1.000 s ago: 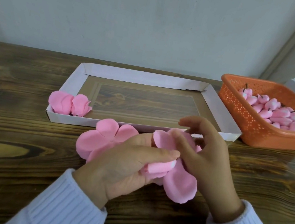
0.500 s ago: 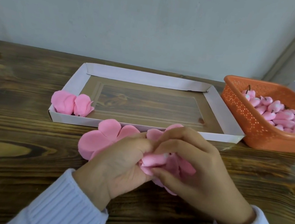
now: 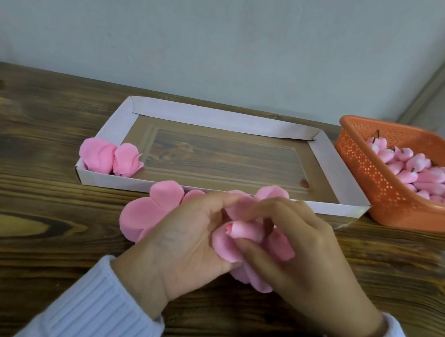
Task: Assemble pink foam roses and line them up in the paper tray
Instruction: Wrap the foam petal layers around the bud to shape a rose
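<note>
Nearest the camera, two ribbed pale blue sleeves point(image 3: 103, 307) lead to both hands, which meet over the dark wooden desk point(image 3: 29, 200). The left hand point(image 3: 179, 236) has its grip closed round a cluster of soft pink foam petals point(image 3: 224, 248), its fingers curled in behind them. The right hand point(image 3: 303, 256) pinches a small rolled pink foam bud point(image 3: 244, 231), its fingers curled over the top and its thumb beneath. The bud lies on its side in the middle of the petals, between the two grips, with its tip pointing towards the left hand. More petals of the same cluster hang below the right hand.

Just beyond the left hand, a flat pink foam petal cut-out point(image 3: 149, 209) lies on the desk, partly hidden by the hand and close to the tray's near wall.

Behind it sits the shallow white paper tray point(image 3: 249, 122), rectangular, with folded walls. Two finished pink foam roses point(image 3: 110, 157) stand side by side, touching, in its near left corner.

To the right of the tray, close beside it, an orange perforated plastic basket point(image 3: 381, 188) holds a heap of pink foam buds on short dark stems point(image 3: 432, 183). A plain grey wall point(image 3: 232, 29) rises behind the desk.
</note>
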Available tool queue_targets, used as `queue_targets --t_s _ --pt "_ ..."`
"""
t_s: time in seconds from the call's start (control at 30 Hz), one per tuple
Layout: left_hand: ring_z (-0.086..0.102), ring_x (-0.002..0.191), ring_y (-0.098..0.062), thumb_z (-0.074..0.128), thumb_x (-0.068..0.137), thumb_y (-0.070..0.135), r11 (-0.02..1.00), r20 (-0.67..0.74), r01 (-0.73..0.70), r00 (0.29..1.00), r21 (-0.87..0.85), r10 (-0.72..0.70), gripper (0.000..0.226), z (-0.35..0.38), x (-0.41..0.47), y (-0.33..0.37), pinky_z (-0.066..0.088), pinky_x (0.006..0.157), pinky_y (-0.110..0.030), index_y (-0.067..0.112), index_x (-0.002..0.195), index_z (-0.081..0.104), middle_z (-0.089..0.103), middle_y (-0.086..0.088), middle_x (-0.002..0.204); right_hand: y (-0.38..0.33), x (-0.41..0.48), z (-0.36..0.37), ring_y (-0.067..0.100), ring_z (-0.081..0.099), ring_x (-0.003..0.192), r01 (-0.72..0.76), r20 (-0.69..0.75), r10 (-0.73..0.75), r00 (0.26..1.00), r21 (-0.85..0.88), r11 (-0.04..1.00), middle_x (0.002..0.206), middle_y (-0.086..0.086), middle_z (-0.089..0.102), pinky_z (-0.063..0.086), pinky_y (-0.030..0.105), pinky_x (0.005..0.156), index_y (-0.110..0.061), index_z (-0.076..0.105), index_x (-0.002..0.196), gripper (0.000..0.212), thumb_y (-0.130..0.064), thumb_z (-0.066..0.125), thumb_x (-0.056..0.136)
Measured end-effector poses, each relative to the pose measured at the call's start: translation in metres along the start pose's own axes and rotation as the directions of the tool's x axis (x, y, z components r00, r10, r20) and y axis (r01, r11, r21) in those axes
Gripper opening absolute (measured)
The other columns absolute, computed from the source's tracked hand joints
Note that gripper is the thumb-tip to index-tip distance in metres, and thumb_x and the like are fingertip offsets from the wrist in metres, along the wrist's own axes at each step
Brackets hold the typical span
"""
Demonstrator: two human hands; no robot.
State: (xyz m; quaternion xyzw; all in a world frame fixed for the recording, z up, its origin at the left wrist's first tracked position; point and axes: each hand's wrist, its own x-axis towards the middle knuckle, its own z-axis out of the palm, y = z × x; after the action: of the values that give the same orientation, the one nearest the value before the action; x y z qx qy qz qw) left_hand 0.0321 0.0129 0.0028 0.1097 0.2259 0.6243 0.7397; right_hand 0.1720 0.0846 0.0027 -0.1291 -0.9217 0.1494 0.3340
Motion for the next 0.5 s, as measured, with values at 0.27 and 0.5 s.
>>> queue_targets --t_s 0.27,0.5 --pt "0.061 0.072 -0.013 0.059 0.08 0.0 0.998 -0.009 -0.006 1.0 -0.056 0.006 0.027 -0.0008 -0.0019 0.003 0.052 0.086 -0.027 -0.007 0.106 0.058 0.065 -0.012 0.08 0.0061 0.0013 0.0007 0.005 0.058 0.081 -0.092 -0.098 0.103 0.99 0.119 0.989 0.089 -0.006 0.063 0.044 0.014 0.073 -0.014 0.067 0.099 0.019 -0.028 0.058 0.088" --pt "0.066 0.092 -0.018 0.069 0.071 -0.004 0.996 -0.124 -0.086 0.989 -0.008 0.085 0.04 -0.003 0.0015 -0.0014 0.053 0.094 -0.035 -0.01 0.11 0.062 0.068 -0.019 0.097 0.0058 0.0001 0.0033 0.009 0.063 0.083 -0.174 -0.065 0.186 0.98 0.159 0.972 0.09 -0.011 0.067 0.048 0.022 0.072 -0.019 0.065 0.101 0.021 -0.034 0.058 0.089"
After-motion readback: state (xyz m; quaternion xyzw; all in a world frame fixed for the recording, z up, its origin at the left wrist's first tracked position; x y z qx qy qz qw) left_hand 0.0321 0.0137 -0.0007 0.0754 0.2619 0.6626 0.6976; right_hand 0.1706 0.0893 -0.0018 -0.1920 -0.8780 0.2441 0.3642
